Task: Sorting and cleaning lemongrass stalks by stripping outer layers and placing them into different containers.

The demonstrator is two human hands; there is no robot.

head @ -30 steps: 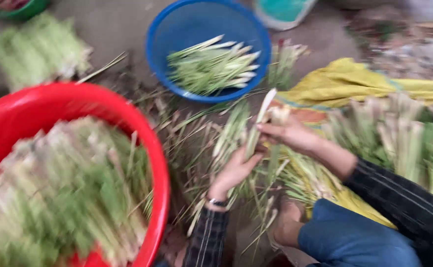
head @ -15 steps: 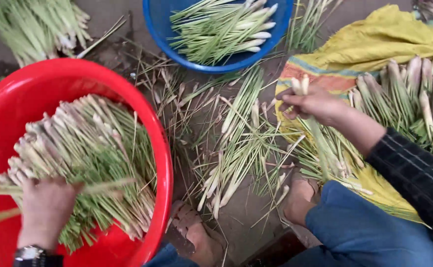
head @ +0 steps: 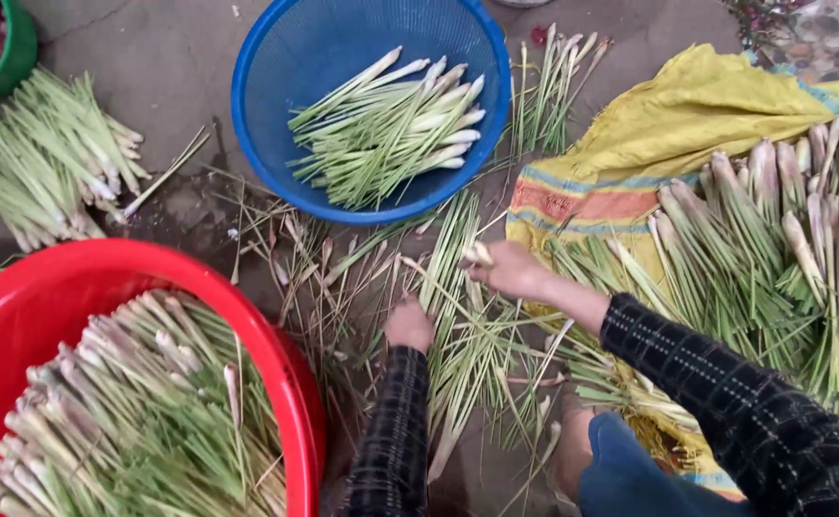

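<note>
My right hand (head: 513, 271) grips a pale lemongrass stalk (head: 478, 255) by its thick end, just left of the yellow sack (head: 668, 124). My left hand (head: 409, 325) rests closed on a loose pile of thin green lemongrass stalks (head: 462, 345) lying on the ground between my arms. Both sleeves are dark and checked. A red basin (head: 285, 383) full of trimmed stalks stands at the lower left. A blue basket (head: 266, 115) holding trimmed stalks stands above the hands.
Thick untrimmed lemongrass (head: 793, 239) lies on the yellow sack at right. Another bundle (head: 46, 172) lies on the concrete at the left, beside a green tub (head: 19, 53). Dry trimmings (head: 276, 249) litter the ground. My knee in blue trousers (head: 630, 469) is at the bottom.
My left hand has left the red basin and come back to the loose pile in the middle. My right hand has moved left off the sack, holding a stalk.
</note>
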